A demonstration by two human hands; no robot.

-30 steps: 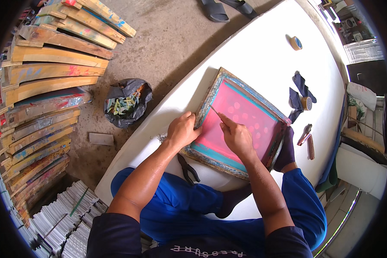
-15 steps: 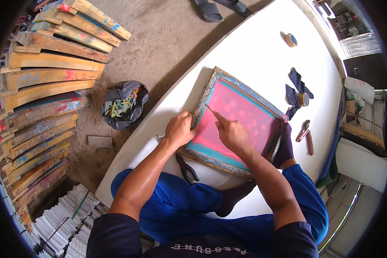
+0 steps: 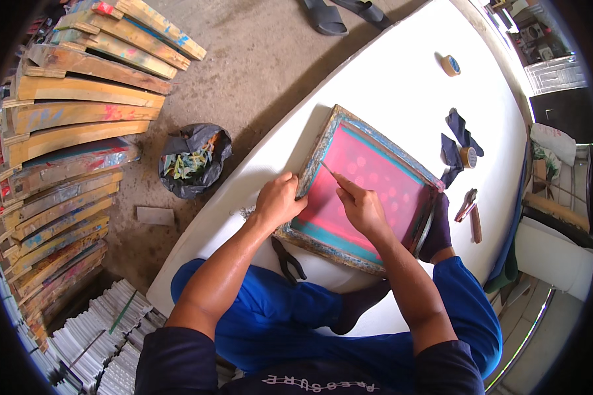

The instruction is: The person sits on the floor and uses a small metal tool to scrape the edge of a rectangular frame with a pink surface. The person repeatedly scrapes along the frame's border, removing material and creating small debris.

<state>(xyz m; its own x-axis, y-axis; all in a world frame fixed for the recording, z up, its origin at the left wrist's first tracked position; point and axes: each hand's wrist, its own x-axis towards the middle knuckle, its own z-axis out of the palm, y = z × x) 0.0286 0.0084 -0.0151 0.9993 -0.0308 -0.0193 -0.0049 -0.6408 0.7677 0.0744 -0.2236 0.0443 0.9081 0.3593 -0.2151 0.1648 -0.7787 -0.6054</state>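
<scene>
A wooden screen-printing frame (image 3: 385, 147), stained with paint, lies tilted across the white work surface (image 3: 402, 72) in front of me. Its stretched mesh (image 3: 346, 155) is pink with paler round spots and teal borders. My left hand (image 3: 278, 201) is closed around the frame's left rail, thumb toward the mesh. In my right hand (image 3: 364, 210) is a thin pointed tool (image 3: 327, 168), index finger laid along it. The tool's tip meets the inner edge of the left rail; its handle is hidden in my fist. Dark-handled pliers (image 3: 287, 261) lie by the frame's near left corner.
Tape rolls (image 3: 451, 65), dark cloth pieces (image 3: 462, 128), a red-handled tool (image 3: 466, 203) and a brown stick (image 3: 476, 226) lie to the right. My socked foot (image 3: 435, 234) rests against the frame. On the left floor stand a black bag (image 3: 214, 172) of scraps and stacked wooden frames (image 3: 89, 92).
The whole scene has shifted slightly in the picture. My right hand is a little more closed around the tool, whose tip remains at the left rail. My left hand keeps its hold.
</scene>
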